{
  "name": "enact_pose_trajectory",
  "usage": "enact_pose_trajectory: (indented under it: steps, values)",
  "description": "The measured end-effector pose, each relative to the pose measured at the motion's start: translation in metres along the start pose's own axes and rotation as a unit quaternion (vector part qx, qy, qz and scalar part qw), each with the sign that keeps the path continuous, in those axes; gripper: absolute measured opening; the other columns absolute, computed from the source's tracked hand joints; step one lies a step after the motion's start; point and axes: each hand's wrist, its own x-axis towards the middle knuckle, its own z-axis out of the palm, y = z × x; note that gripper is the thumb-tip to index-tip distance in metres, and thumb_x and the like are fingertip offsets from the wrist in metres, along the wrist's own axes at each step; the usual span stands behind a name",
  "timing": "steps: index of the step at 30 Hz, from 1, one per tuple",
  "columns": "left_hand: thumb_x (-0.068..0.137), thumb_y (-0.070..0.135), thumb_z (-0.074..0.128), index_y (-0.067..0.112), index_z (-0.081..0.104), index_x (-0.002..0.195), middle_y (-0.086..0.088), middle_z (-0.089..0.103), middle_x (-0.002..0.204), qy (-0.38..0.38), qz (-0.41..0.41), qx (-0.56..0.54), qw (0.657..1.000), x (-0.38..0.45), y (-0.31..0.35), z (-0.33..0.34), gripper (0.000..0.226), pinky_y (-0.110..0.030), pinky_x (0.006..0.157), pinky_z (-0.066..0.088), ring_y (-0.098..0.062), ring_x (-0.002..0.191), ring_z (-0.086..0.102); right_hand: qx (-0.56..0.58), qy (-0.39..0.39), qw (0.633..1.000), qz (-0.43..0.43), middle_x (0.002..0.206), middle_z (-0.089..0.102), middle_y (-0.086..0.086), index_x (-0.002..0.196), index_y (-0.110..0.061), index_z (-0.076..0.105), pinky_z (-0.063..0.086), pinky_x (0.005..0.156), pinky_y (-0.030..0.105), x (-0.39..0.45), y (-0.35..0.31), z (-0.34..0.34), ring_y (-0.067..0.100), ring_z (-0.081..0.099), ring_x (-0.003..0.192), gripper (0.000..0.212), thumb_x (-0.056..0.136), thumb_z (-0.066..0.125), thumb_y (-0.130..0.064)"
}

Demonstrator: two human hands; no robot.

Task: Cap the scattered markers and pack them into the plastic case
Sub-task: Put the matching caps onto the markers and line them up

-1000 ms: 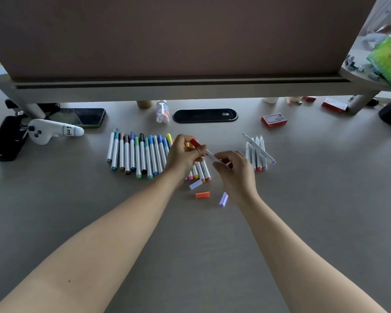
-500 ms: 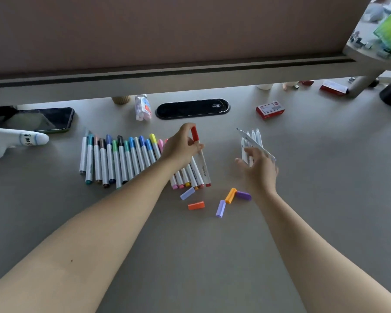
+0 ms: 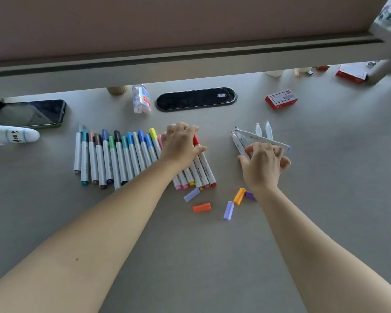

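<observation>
A row of capped markers lies on the grey desk, caps pointing away from me. My left hand rests on the row's right end, its fingers laid over the red-capped marker there. To the right is a small pile of uncapped white markers, one lying crosswise on top. My right hand is on the near end of that pile, thumb and curled fingers closing round one uncapped marker. Loose caps lie between my forearms: lilac, orange-red, lilac, orange, purple.
A desk shelf overhangs the back. Under it stand a small bottle, a black oval cable port and a red box. A phone and a white controller lie at the far left.
The red-capped marker, held in both hands a second ago, now lies at the row's right end under my left hand. My right hand has moved right onto the uncapped pile.
</observation>
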Motion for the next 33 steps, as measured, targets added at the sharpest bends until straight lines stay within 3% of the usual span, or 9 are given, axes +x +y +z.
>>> enact_pose_trajectory:
  steps: [7, 11, 13, 14, 16, 22, 26, 29, 33]
  values:
    - [0.087, 0.033, 0.057, 0.011, 0.051, 0.123, -0.01, 0.048, 0.129, 0.023, 0.007, -0.037, 0.999, -0.025, 0.003, -0.003, 0.042, -0.033, 0.101, 0.027, -0.025, 0.124, 0.035, 0.052, -0.02, 0.998, 0.002, 0.129, 0.046, 0.006, 0.101, -0.011, 0.066, 0.021, 0.095, 0.035, -0.009, 0.0, -0.011, 0.026, 0.029, 0.125, 0.019, 0.086, 0.058, -0.02]
    - [0.084, 0.032, 0.06, 0.011, 0.056, 0.118, -0.008, 0.053, 0.127, 0.022, 0.036, -0.055, 0.998, -0.047, 0.015, 0.004, 0.04, -0.034, 0.102, 0.028, -0.023, 0.125, 0.038, 0.176, -0.029, 0.984, 0.001, 0.109, 0.06, 0.007, 0.101, -0.009, 0.062, 0.032, 0.093, 0.028, -0.02, 0.006, -0.023, 0.025, 0.046, 0.109, 0.017, 0.086, 0.057, -0.016]
    - [0.084, 0.034, 0.061, 0.013, 0.057, 0.117, -0.006, 0.054, 0.126, 0.006, 0.049, -0.055, 0.997, -0.059, 0.025, 0.009, 0.039, -0.033, 0.101, 0.028, -0.022, 0.125, 0.037, 0.267, -0.033, 0.963, 0.013, 0.093, 0.061, 0.005, 0.098, -0.005, 0.06, 0.036, 0.072, 0.004, -0.028, 0.012, -0.031, 0.019, 0.052, 0.088, 0.014, 0.086, 0.058, -0.01]
    - [0.083, 0.035, 0.061, 0.014, 0.057, 0.116, -0.005, 0.053, 0.127, -0.005, 0.057, -0.051, 0.997, -0.064, 0.03, 0.012, 0.039, -0.032, 0.101, 0.028, -0.021, 0.125, 0.037, 0.288, -0.034, 0.957, 0.017, 0.088, 0.059, 0.003, 0.098, -0.003, 0.06, 0.035, 0.062, 0.0, -0.031, 0.016, -0.034, 0.016, 0.05, 0.082, 0.013, 0.085, 0.058, -0.008]
    - [0.083, 0.039, 0.06, 0.016, 0.058, 0.117, -0.004, 0.052, 0.127, -0.032, 0.069, -0.035, 0.997, -0.072, 0.04, 0.018, 0.041, -0.032, 0.099, 0.027, -0.02, 0.125, 0.035, 0.298, -0.034, 0.954, 0.018, 0.085, 0.057, 0.001, 0.1, -0.004, 0.06, 0.034, 0.054, 0.001, -0.037, 0.025, -0.038, 0.014, 0.05, 0.079, 0.015, 0.086, 0.057, -0.007]
    - [0.084, 0.047, 0.054, 0.026, 0.054, 0.122, -0.001, 0.049, 0.123, -0.077, 0.086, 0.073, 0.991, -0.081, 0.067, 0.032, 0.043, -0.036, 0.096, 0.024, -0.022, 0.121, 0.032, 0.301, -0.04, 0.953, 0.013, 0.085, 0.058, 0.0, 0.107, -0.008, 0.061, 0.034, 0.055, 0.007, -0.05, 0.049, -0.044, 0.012, 0.051, 0.071, 0.021, 0.088, 0.053, -0.008]
    - [0.089, 0.037, 0.052, 0.023, 0.054, 0.123, -0.003, 0.051, 0.121, -0.046, 0.082, 0.091, 0.991, -0.086, 0.076, 0.04, 0.037, -0.036, 0.097, 0.024, -0.023, 0.119, 0.036, 0.313, -0.042, 0.949, 0.014, 0.08, 0.057, -0.003, 0.105, -0.009, 0.062, 0.036, 0.05, 0.004, -0.057, 0.06, -0.047, 0.002, 0.047, 0.063, 0.02, 0.088, 0.053, -0.008]
    - [0.09, 0.028, 0.052, 0.019, 0.059, 0.111, -0.003, 0.058, 0.115, -0.018, 0.069, 0.074, 0.995, -0.088, 0.076, 0.041, 0.024, -0.034, 0.093, 0.026, -0.022, 0.114, 0.043, 0.322, -0.044, 0.946, 0.016, 0.083, 0.058, 0.0, 0.104, -0.009, 0.062, 0.036, 0.053, 0.009, -0.061, 0.063, -0.051, 0.013, 0.05, 0.069, 0.019, 0.088, 0.053, -0.008]
    - [0.089, 0.023, 0.052, 0.015, 0.061, 0.099, -0.003, 0.064, 0.105, 0.025, 0.054, 0.001, 0.998, -0.091, 0.073, 0.034, 0.015, -0.031, 0.084, 0.026, -0.022, 0.104, 0.051, 0.329, -0.049, 0.943, 0.016, 0.082, 0.057, -0.001, 0.105, -0.009, 0.062, 0.036, 0.057, 0.013, -0.066, 0.062, -0.057, 0.016, 0.051, 0.077, 0.019, 0.088, 0.052, -0.007]
